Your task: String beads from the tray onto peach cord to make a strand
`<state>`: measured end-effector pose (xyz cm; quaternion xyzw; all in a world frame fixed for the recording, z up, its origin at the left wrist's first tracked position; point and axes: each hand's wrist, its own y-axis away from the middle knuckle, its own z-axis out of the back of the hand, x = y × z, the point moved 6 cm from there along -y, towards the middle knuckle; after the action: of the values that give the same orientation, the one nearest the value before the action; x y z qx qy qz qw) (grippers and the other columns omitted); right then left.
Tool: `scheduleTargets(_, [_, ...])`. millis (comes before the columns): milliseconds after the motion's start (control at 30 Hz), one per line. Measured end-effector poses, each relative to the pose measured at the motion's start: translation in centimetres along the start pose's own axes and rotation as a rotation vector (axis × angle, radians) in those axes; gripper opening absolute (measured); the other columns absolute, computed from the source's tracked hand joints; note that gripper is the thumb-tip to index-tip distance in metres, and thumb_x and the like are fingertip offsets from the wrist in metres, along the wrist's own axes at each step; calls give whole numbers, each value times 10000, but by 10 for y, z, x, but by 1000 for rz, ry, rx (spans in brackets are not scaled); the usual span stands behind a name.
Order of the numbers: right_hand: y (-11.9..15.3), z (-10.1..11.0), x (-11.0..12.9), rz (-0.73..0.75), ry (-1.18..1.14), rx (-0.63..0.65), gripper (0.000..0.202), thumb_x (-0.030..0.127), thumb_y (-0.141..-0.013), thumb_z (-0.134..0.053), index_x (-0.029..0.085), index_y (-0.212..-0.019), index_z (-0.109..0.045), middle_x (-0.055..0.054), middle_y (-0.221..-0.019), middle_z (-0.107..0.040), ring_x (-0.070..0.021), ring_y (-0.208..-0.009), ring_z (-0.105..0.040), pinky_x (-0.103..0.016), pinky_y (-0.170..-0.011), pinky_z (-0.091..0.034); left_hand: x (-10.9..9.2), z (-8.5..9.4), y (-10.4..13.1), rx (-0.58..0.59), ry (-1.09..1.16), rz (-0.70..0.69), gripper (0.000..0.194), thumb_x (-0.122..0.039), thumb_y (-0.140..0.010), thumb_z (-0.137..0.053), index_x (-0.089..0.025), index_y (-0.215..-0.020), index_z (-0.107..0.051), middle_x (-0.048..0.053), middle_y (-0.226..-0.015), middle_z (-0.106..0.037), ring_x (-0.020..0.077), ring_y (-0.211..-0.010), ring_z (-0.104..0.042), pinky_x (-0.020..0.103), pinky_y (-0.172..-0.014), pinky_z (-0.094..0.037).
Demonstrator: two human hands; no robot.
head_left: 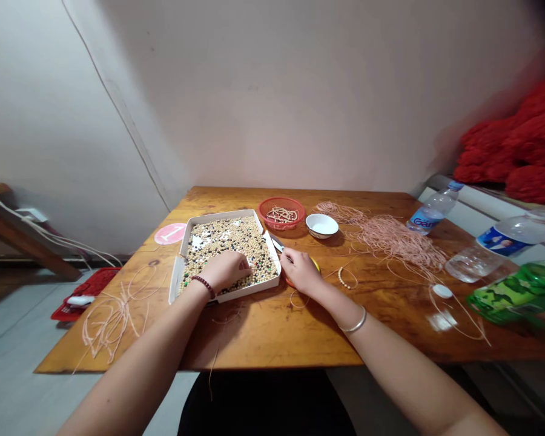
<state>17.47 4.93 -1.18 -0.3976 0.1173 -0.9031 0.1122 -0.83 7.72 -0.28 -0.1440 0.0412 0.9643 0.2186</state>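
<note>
A shallow white box (176, 281) holds many small cream beads (218, 233), with black, green and white ones mixed in. My left hand (224, 270) lies over the beads near the box's front edge, its fingers curled down. Whatever sits between those fingertips is hidden. At the box's right edge, my right hand (301, 270) is closed around a pair of scissors (277, 242). Their blades point away from me, and orange-yellow handles show beside the hand. A short string of beads (343, 278) on pale cord lies right of this hand.
Behind the box stand a red basket (281, 225) of strung beads and a white bowl (322, 225). Pink cord (395, 239) spreads across the right side; another bundle (113, 324) lies front left. Plastic bottles (429, 212) and a green bottle (518, 293) line the right edge.
</note>
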Motion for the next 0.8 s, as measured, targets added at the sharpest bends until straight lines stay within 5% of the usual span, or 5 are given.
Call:
scheduleTargets(200, [-4,-9,-6,4,-157,32,364,401,-874,-395,192,-576,-422,30,-550,-422,-115,-557,-398,-222,-526,-264,-4,-5,2,66,75,-70,159,-331,-717,-575,-233,-706,-700,26,-694,-693,167,-586,-586,229,-537,-369])
scheduleTargets(433, [-8,-20,-20,-45,-278,66,453,555,-831,-457,195,-567,-385,49,-517,-359,-101,-514,-349,-226,-507,-261,-9,6,-2,-60,237,-73,248,-406,-796,-525,-184,-782,-636,45,-780,-675,176,-681,-584,246,-593,-396])
scheduleTargets(800, [-8,-21,-20,10,-364,20,478,577,-807,-474,203,-549,-326,51,-535,-283,-92,-514,-286,-231,-493,-230,-28,-2,5,229,1182,76,208,-374,-776,-578,-168,-753,-559,-6,-745,-529,92,-672,-458,195,-563,-326])
